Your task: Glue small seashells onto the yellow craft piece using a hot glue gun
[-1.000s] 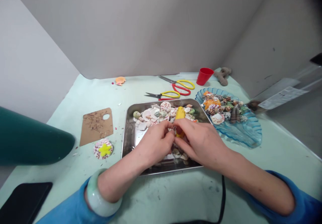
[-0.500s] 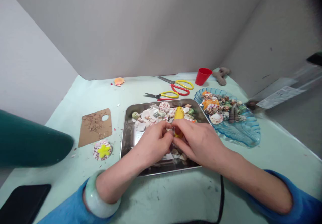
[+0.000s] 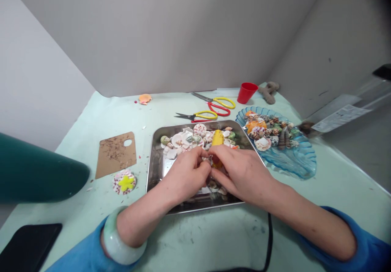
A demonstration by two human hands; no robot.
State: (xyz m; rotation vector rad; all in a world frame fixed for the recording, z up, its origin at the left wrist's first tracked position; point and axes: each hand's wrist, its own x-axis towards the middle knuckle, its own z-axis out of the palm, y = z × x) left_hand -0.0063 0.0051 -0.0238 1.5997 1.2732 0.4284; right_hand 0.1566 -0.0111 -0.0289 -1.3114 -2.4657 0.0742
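My left hand [image 3: 187,176] and my right hand [image 3: 241,172] meet over a steel tray [image 3: 154,170] that holds several seashells [image 3: 183,138]. Both hands are closed in a pinch on a small object between their fingertips, too small to name. A yellow piece [image 3: 218,138] shows just behind the fingers. A pale green bangle [image 3: 114,239] circles my left wrist. A black cable [image 3: 269,243] runs under my right forearm.
A blue glass dish [image 3: 301,158] of mixed shells sits at right. Behind the tray lie two scissors [image 3: 210,109] and a red cup [image 3: 247,92]. At left are a cardboard card [image 3: 116,153], a shell flower [image 3: 124,182], a dark green object [image 3: 36,170] and a black phone [image 3: 27,245].
Both hands stay pinched together over the tray. Only slight finger movement shows.
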